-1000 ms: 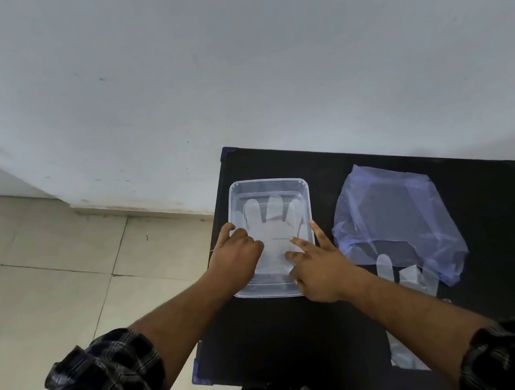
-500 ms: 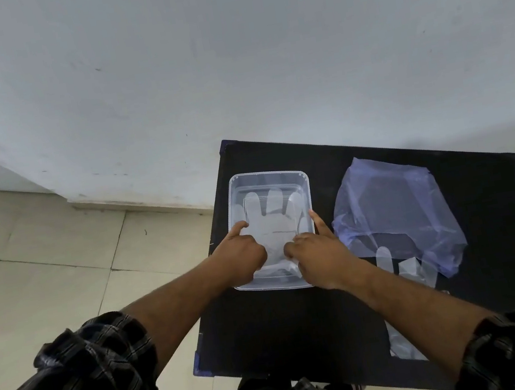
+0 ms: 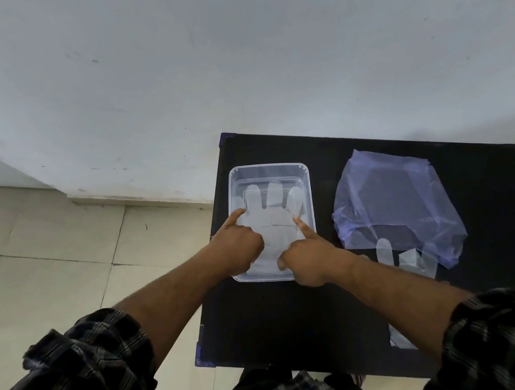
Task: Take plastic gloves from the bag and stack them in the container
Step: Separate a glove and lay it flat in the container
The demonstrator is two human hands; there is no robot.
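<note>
A clear plastic container (image 3: pixel 301 167) stands on the left part of the black table (image 3: pixel 302 316). A translucent plastic glove (image 3: pixel 270 213) lies flat inside it, fingers pointing away from me. My left hand (image 3: pixel 235 247) presses on the glove's left side with its index finger stretched out. My right hand (image 3: pixel 308 259) presses on the right side the same way, other fingers curled. Neither hand grips anything. To the right lies a bluish plastic bag (image 3: pixel 394 196), with another glove (image 3: pixel 390 254) sticking out of its near opening, partly hidden by my right forearm.
The table stands against a white wall (image 3: pixel 261 59); tiled floor (image 3: pixel 41 262) lies to the left. The table's left edge runs close beside the container. My checked sleeves fill the bottom of the view.
Both index fingers have slid farther up over the glove in the container, flattening it. The glove, container and bag stay where they were.
</note>
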